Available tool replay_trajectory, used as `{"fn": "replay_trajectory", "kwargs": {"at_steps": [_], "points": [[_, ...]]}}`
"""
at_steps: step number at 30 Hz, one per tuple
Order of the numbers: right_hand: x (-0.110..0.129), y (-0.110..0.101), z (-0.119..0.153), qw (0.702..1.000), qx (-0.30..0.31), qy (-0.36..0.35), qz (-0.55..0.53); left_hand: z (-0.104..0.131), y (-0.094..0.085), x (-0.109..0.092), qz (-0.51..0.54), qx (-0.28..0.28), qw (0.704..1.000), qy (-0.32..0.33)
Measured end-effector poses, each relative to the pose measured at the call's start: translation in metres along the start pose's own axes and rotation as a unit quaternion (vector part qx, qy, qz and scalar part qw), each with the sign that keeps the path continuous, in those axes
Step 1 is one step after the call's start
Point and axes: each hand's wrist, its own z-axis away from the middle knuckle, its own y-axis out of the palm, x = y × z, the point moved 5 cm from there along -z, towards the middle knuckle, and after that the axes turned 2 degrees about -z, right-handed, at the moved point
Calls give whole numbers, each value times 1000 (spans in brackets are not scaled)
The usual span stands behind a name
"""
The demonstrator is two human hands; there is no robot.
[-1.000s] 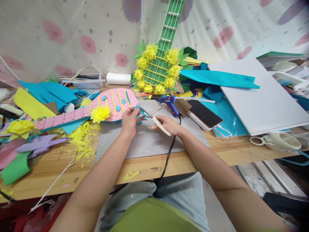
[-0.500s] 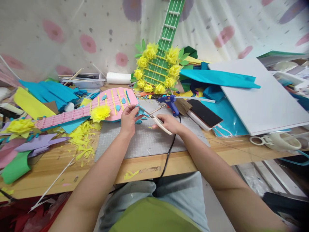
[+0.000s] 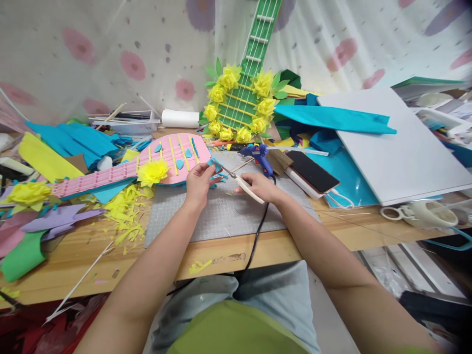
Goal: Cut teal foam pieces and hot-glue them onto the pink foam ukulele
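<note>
My left hand pinches a small piece of blue paper between thumb and fingers. In my right hand is a pair of white-handled scissors, their blades pointing left at the blue piece. Both hands are above the grey cutting mat. Just behind my left hand lies a pink paper guitar with yellow strips and several blue drop shapes on its body. A yellow paper flower sits at its lower edge.
A green paper guitar ringed with yellow flowers leans at the back. Right of the mat are a blue glue gun, a black phone and a white board. Yellow scraps litter the left; a cord crosses the front edge.
The scissors and both hands have shifted only slightly. The blue piece now shows wider at my left fingertips, and the scissor handles look closer together.
</note>
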Motion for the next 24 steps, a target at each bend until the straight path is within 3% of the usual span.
{"fn": "replay_trajectory", "kwargs": {"at_steps": [8, 24], "points": [[-2, -4, 1, 999, 19, -7, -26, 1, 4, -1, -18, 31, 999, 14], [-1, -9, 5, 997, 55, -10, -54, -4, 2, -5, -48, 83, 995, -35]]}}
